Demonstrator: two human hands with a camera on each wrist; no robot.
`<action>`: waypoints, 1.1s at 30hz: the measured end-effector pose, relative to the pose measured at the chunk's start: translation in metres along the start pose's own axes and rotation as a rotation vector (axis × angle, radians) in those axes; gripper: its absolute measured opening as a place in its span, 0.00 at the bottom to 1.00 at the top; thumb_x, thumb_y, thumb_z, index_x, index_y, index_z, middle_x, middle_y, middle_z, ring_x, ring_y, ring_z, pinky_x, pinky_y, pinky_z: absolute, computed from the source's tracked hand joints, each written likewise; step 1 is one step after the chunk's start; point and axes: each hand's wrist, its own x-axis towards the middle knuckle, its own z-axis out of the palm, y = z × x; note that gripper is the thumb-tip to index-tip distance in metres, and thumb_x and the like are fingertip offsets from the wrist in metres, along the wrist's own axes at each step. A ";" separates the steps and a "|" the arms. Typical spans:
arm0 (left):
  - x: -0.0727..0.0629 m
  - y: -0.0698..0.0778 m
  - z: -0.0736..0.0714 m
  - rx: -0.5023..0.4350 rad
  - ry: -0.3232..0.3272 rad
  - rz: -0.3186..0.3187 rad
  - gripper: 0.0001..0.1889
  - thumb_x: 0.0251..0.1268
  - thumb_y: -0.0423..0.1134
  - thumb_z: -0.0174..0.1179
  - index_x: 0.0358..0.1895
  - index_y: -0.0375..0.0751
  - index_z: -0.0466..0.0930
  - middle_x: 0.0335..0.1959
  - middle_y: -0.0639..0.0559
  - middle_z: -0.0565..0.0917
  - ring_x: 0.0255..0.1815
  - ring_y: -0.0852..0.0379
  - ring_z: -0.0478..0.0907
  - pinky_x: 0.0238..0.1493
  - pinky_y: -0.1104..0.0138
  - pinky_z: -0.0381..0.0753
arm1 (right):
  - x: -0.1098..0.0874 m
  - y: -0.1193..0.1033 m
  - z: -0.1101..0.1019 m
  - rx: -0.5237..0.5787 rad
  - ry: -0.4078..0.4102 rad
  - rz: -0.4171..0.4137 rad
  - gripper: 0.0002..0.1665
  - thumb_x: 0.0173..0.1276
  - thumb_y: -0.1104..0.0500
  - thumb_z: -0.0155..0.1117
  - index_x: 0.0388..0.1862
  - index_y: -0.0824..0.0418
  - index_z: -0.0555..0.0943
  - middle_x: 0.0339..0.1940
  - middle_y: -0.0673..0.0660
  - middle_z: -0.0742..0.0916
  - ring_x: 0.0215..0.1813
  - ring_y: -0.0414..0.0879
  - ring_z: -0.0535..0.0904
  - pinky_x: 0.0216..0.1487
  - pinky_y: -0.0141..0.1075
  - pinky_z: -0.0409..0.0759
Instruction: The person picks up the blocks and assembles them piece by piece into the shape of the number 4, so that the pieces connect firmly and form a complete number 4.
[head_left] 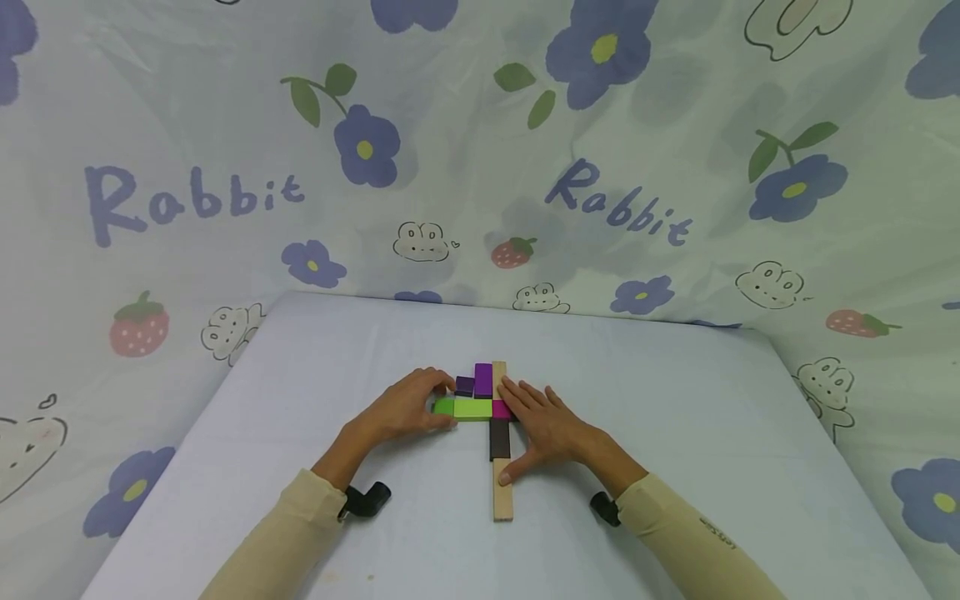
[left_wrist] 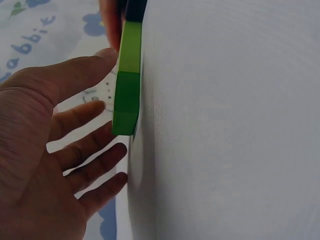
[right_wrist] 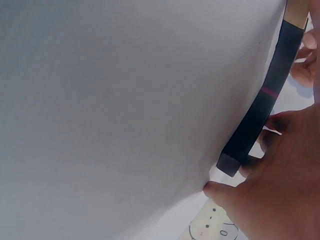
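Flat coloured blocks lie joined in a cross-like layout on the table. My left hand curves loosely around its left arm, a green block and a light green block. In the left wrist view its thumb touches the light green block's edge, with the fingers spread. Its fingertips are beside a small dark purple block, left of a purple block. My right hand rests over the magenta block, fingers extended. Its thumb lies on the lower wooden block, below a dark brown block. A black block is partly hidden under its fingers.
An upper wooden block stands in line at the far end of the layout. The white table meets a printed cloth at the back. Black wrist cameras hang below both sleeves.
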 end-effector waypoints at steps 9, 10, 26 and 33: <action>0.004 0.000 -0.002 -0.005 0.013 -0.021 0.29 0.59 0.48 0.74 0.61 0.42 0.77 0.54 0.48 0.80 0.57 0.49 0.76 0.60 0.51 0.77 | 0.000 0.000 0.000 0.000 0.006 -0.008 0.84 0.39 0.17 0.72 0.85 0.53 0.42 0.85 0.51 0.47 0.84 0.53 0.42 0.78 0.61 0.40; 0.005 0.000 -0.003 -0.006 0.014 -0.029 0.29 0.60 0.49 0.73 0.62 0.42 0.77 0.55 0.48 0.80 0.58 0.49 0.76 0.61 0.51 0.76 | 0.000 0.000 0.000 0.001 0.007 -0.009 0.84 0.39 0.17 0.72 0.85 0.53 0.42 0.85 0.51 0.47 0.84 0.53 0.42 0.78 0.61 0.40; 0.012 0.003 -0.005 -0.020 0.025 -0.055 0.38 0.64 0.51 0.66 0.74 0.40 0.66 0.70 0.43 0.72 0.67 0.44 0.72 0.66 0.45 0.72 | -0.001 0.001 0.000 0.009 0.008 -0.011 0.84 0.40 0.17 0.71 0.85 0.52 0.42 0.85 0.51 0.47 0.84 0.53 0.41 0.78 0.61 0.40; 0.016 0.002 -0.004 -0.011 0.015 -0.049 0.39 0.65 0.52 0.66 0.76 0.41 0.64 0.73 0.43 0.69 0.69 0.44 0.71 0.68 0.45 0.70 | 0.000 0.001 0.000 0.002 0.007 -0.008 0.84 0.39 0.17 0.71 0.85 0.53 0.42 0.85 0.51 0.47 0.84 0.53 0.41 0.78 0.61 0.40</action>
